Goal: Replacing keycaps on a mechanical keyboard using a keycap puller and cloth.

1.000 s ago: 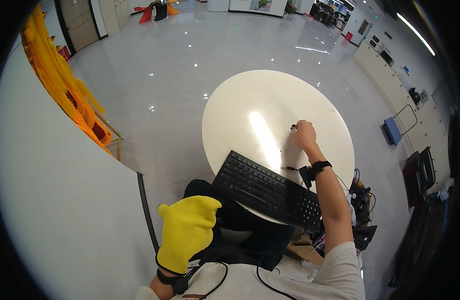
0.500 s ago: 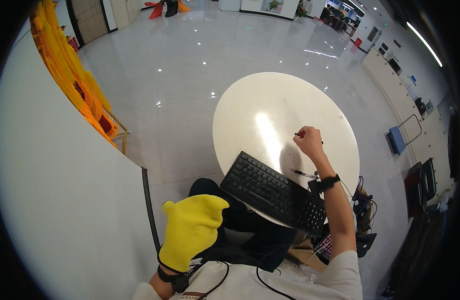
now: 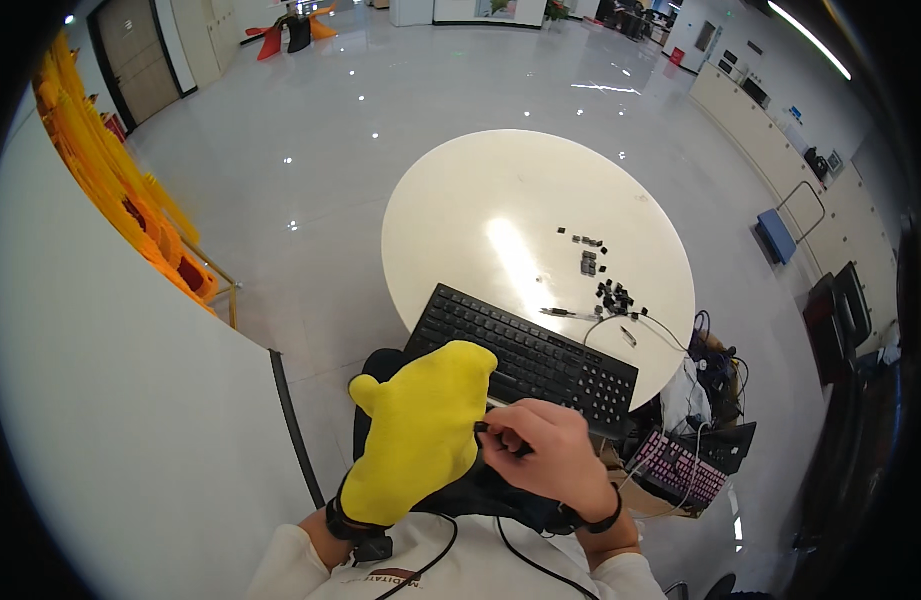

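A yellow mitt (image 3: 421, 425) covers my left hand, with a stubby corner sticking out at its left side; it hides the fingers. Against the mitt's right edge, my right hand (image 3: 546, 450) is closed in a pinch on a small black piece (image 3: 481, 427). Its end pokes out between thumb and fingers; the rest is covered, so its kind is unclear. Just beyond both hands lies a black keyboard (image 3: 511, 345), slanting over the near edge of the round white table (image 3: 461, 190). At its right end, several keys are bare of their caps, showing pale spots.
Loose black keycaps (image 3: 616, 298) lie in a heap and small groups on the table. A pen (image 3: 571, 314) and a thin cable lie near them. Below right, a pink-keyed keyboard (image 3: 681, 470) rests by tangled cables. A white panel (image 3: 131, 400) stands at my left.
My right hand has come from over the table down to the mitt, with the black piece in it. The mitt has moved up and right. The keycaps, hidden before, now show.
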Tool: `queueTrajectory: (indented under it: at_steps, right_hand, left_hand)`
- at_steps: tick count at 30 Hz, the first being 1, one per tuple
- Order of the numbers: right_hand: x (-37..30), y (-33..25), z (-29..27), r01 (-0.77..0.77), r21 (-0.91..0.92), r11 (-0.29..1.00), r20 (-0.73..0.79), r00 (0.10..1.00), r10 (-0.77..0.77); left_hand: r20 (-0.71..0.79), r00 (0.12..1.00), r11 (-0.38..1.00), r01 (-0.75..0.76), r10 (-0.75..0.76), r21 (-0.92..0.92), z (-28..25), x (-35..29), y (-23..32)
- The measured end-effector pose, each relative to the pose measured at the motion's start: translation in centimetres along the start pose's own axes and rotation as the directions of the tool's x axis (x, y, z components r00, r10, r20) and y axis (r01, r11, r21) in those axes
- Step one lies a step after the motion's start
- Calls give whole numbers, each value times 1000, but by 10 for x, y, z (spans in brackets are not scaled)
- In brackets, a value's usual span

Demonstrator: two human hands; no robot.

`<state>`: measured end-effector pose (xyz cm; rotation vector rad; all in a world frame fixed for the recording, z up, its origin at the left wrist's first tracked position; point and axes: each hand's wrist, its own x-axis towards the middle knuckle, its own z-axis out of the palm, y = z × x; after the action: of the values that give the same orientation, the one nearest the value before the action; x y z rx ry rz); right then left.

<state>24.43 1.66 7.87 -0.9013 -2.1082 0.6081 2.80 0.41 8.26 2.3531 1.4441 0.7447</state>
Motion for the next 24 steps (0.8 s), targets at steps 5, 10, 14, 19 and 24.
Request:
queueTrajectory:
  at_steps: [5, 10, 14, 19, 24]
  right_hand:
    - [-12, -5, 21, 93, -266, 960, 23, 996, -90]
    - [-24, -9, 36, 112, -149, 982, 47, 993, -106]
    - [-26, 0, 41, 86, -29, 996, -13, 996, -86]
    - [-31, 13, 41, 98, 103, 990, -3, 995, -98]
    - [-33, 12, 49, 57, 142, 988, -27, 998, -54]
  left_hand:
    - [-122, 956, 424, 3, -266, -906, 87, -39, -8]
    - [184, 926, -251, 101, -331, -963, 78, -43, -8]
    - [249, 913, -371, 120, -323, -921, 61, -34, -4]
    - [228, 925, -182, 179, -305, -967, 58, -32, -6]
    - [189, 933, 48, 213, -307, -976, 58, -33, -10]
